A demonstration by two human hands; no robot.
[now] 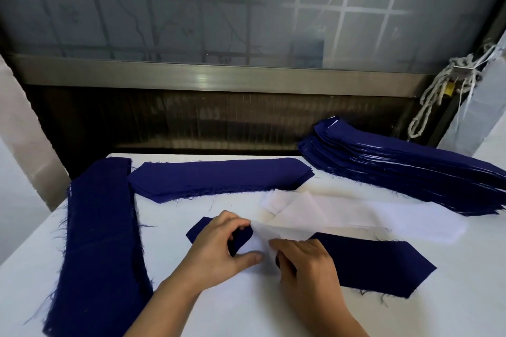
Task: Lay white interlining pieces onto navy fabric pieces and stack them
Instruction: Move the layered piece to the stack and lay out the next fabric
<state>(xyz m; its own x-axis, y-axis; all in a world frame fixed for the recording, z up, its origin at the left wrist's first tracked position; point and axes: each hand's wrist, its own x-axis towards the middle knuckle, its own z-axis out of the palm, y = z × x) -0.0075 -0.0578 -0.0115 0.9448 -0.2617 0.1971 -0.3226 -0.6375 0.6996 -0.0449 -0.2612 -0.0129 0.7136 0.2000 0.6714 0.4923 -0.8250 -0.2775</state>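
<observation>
A single navy fabric piece (377,265) lies flat near the table's front, its left tip showing at the left of my hands. A white interlining piece (262,232) lies partly across its middle. My left hand (219,249) pinches the interlining's left end between curled fingers and thumb. My right hand (304,260) grips the interlining's lower edge over the navy piece. More white interlining pieces (356,216) lie in a loose pile just behind. A tall stack of navy pieces with white layers between them (410,167) sits at the back right.
A stack of pointed navy pieces (216,178) lies at the back centre. A long navy stack (101,241) runs along the left side of the white table (246,314). A window frame (208,76) stands behind, with a knotted rope (438,93) at the right.
</observation>
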